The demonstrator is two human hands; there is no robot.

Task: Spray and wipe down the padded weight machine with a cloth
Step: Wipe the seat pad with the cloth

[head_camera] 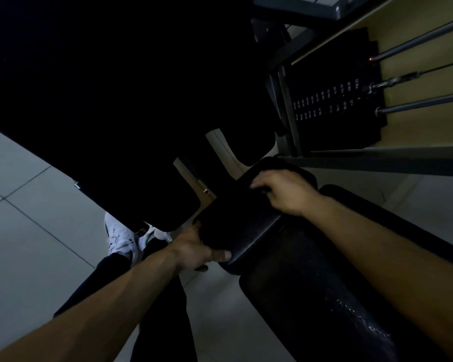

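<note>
**Two Hands on the Small Pad, Cloth Not Plainly Seen**

Both hands are on the small pad (pixel 236 226) of the weight machine (pixel 289 108). No spray bottle shows and no cloth can be made out in the dim light. I judge the task to be in its wiping stage, though no wet sheen proves which parts are finished. The long pad (pixel 311 296), just below and right of the small pad, looks still to be done.

The left hand (pixel 199 250) grips the small pad's near corner, thumb laid over its edge, arm stretched forward. The right hand (pixel 283 192) rests on the small pad's far top with its fingers bent down. Whether they pinch a dark cloth I cannot tell. The weight stack (pixel 332 100) stands beyond the small pad, up and right.
</note>
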